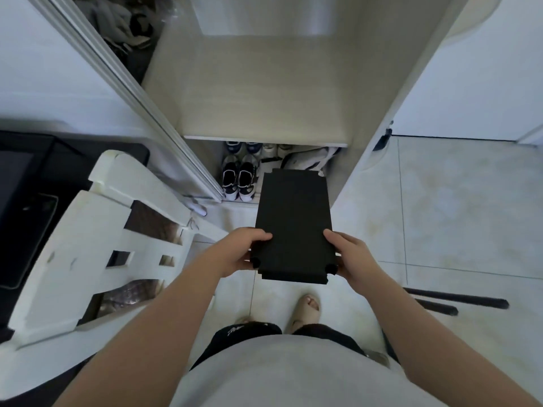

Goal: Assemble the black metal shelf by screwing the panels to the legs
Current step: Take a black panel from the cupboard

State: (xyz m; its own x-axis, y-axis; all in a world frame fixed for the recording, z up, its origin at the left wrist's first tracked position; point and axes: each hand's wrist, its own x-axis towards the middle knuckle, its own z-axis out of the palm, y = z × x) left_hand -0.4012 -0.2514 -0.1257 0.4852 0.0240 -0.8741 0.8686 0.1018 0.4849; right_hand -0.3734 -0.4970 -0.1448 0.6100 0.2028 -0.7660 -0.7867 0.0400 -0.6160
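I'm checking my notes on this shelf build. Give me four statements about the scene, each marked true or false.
1. The left hand and right hand both grip the black panel. True.
2. The black panel lies flat on the floor. False: it is held up in the air, above the tiles.
3. Two black rods lie on the floor to the person's right. True.
4. The shoes sit on top of the wooden shelf. False: they sit beneath it.

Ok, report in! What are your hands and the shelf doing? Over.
Left grip, right grip: both holding black shelf at near end. Shelf off the floor. Two black rods loose on floor, right.
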